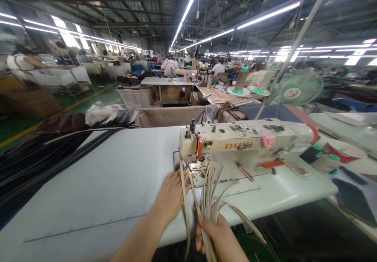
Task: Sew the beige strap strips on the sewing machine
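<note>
One bunch of strips [209, 193] fills the right hand [214, 230] at the edge of the worktop [118, 183], likely clasped against splaying, while the left hand [172, 191], grip unclear, lies by the machine [229, 138], seemingly steadying another strip [185, 211].

The left hand [174, 193] lies palm down on a white table [103, 183], its fingertips near the needle end of a sewing machine [250, 138] and beside a narrow beige strip, while the right hand [216, 230] grips a fanned bundle of beige strips [209, 199] at the table's front edge. Small scissors [244, 171] lie on the machine's base, and dark strips [32, 171] spread over the table's left side. Beyond stand a green fan [297, 89], thread spools [241, 79] and people [169, 64] among other tables.
</note>
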`<state>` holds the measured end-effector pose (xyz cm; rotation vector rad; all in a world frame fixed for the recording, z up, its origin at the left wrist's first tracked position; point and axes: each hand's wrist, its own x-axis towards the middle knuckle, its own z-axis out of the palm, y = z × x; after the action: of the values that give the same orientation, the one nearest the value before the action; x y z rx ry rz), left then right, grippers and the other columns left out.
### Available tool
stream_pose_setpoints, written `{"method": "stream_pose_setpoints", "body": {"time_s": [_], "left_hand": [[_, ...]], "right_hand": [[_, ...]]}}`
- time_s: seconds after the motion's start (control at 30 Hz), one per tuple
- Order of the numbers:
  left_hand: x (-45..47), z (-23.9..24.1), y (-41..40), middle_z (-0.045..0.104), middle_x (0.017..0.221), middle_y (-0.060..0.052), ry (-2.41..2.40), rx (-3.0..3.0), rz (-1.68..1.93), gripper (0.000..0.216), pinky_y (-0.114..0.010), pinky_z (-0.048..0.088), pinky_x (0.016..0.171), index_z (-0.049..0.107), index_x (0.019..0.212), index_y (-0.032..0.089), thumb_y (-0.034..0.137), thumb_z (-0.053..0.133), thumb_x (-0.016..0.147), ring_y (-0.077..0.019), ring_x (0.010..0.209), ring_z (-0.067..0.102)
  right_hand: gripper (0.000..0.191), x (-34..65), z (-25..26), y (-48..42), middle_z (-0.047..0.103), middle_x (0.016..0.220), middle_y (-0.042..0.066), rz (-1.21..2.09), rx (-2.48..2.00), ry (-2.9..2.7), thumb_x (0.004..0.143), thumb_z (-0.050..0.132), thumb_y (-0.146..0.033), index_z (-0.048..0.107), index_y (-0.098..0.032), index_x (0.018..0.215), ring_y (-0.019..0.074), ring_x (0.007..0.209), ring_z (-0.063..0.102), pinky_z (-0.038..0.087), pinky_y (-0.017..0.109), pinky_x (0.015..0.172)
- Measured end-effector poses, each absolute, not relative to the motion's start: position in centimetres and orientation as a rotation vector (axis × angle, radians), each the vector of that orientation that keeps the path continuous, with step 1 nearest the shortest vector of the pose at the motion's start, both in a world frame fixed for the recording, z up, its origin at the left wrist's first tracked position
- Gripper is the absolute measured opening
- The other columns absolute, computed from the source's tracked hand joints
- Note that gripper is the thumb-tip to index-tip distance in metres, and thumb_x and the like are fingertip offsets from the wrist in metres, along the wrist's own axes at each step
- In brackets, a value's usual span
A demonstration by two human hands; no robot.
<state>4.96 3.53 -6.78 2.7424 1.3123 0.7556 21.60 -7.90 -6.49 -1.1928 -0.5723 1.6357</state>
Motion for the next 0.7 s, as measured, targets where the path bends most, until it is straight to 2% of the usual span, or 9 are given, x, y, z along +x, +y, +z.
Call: {"method": "stream_pose_setpoints", "body": {"time_s": [0.13, 0.3, 0.47, 0.6, 0.7], "left_hand": [[4.9, -7.1, 3.6, 0.056, 0.148, -0.012, 1.304, 2.735, 0.777, 0.043, -0.054, 0.045, 0.117, 0.049, 0.148, 0.016, 0.035, 0.037, 0.111, -0.0277, 0.139, 0.052], [4.9, -7.1, 3.6, 0.055, 0.150, -0.011, 1.301, 2.741, 0.762, 0.043, -0.055, 0.046, 0.117, 0.049, 0.147, 0.015, 0.035, 0.036, 0.111, -0.0280, 0.142, 0.048], [4.9, -7.3, 3.7, 0.055, 0.150, -0.010, 1.317, 2.724, 0.759, 0.043, -0.055, 0.047, 0.116, 0.050, 0.147, 0.016, 0.034, 0.036, 0.111, -0.0280, 0.141, 0.050], [4.9, -7.2, 3.7, 0.056, 0.149, -0.010, 1.324, 2.713, 0.739, 0.042, -0.056, 0.047, 0.116, 0.052, 0.147, 0.016, 0.034, 0.038, 0.110, -0.0284, 0.142, 0.049], [5.0, -6.9, 3.6, 0.055, 0.150, -0.011, 1.328, 2.704, 0.732, 0.043, -0.056, 0.046, 0.118, 0.051, 0.148, 0.017, 0.033, 0.039, 0.110, -0.0283, 0.143, 0.048]], "right_hand": [[0.080, 21.6, -7.3, -7.7, 0.064, 0.057, 0.001, 1.623, -1.175, -0.584, 0.057, 0.090, -0.073, 0.064, -0.010, 0.099, 0.0151, 0.035, 0.055, 0.037, 0.021, 0.032], [0.066, 21.7, -7.7, -7.9, 0.064, 0.059, 0.004, 1.621, -1.138, -0.622, 0.065, 0.086, -0.073, 0.061, -0.013, 0.073, 0.0137, 0.037, 0.057, 0.038, 0.020, 0.034], [0.072, 22.1, -8.2, -8.2, 0.064, 0.060, 0.003, 1.653, -1.149, -0.598, 0.061, 0.087, -0.075, 0.065, -0.012, 0.087, 0.0156, 0.037, 0.058, 0.038, 0.020, 0.033], [0.073, 22.2, -7.0, -8.8, 0.065, 0.062, 0.004, 1.674, -1.183, -0.613, 0.059, 0.087, -0.078, 0.065, -0.012, 0.080, 0.0154, 0.040, 0.059, 0.039, 0.020, 0.035], [0.070, 22.5, -5.6, -9.4, 0.064, 0.059, 0.005, 1.686, -1.225, -0.624, 0.062, 0.086, -0.077, 0.066, -0.011, 0.076, 0.0140, 0.042, 0.059, 0.040, 0.019, 0.038]]}}
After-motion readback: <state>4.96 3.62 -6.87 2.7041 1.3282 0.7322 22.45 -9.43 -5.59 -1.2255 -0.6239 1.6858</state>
